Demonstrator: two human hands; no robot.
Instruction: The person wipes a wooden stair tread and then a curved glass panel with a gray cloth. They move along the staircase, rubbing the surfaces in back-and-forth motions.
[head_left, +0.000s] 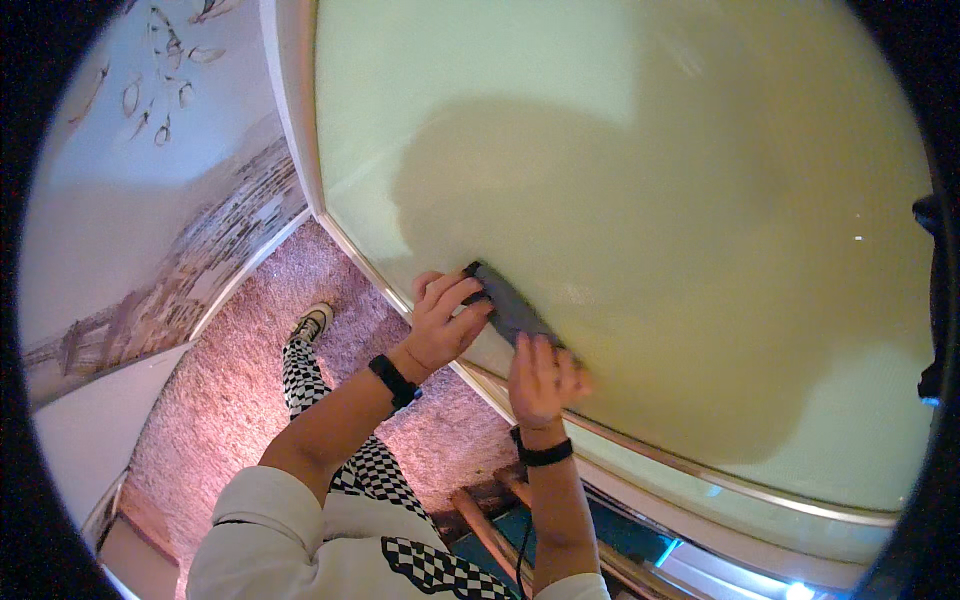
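Note:
A long dark grey object (517, 306) with black parts at its far end lies against a broad pale green, smooth surface (480, 60). Exactly what it is cannot be made out. My left hand (448, 321) has its fingers around the black end. Over the nearer end, my right hand (544, 377) bends its fingers, slightly blurred; part of the object is hidden under them. Both wrists wear black bands. A large shadow falls across the green surface around the hands.
A metallic rim (720, 480) edges the green surface. Below it are wooden rails (480, 525), a black cable (523, 555) and a bright light (799, 591). Pink shaggy carpet (225, 382) covers the floor at left, beside a wall with a painted picture (180, 210). Dark shapes (932, 300) stand at the right rim.

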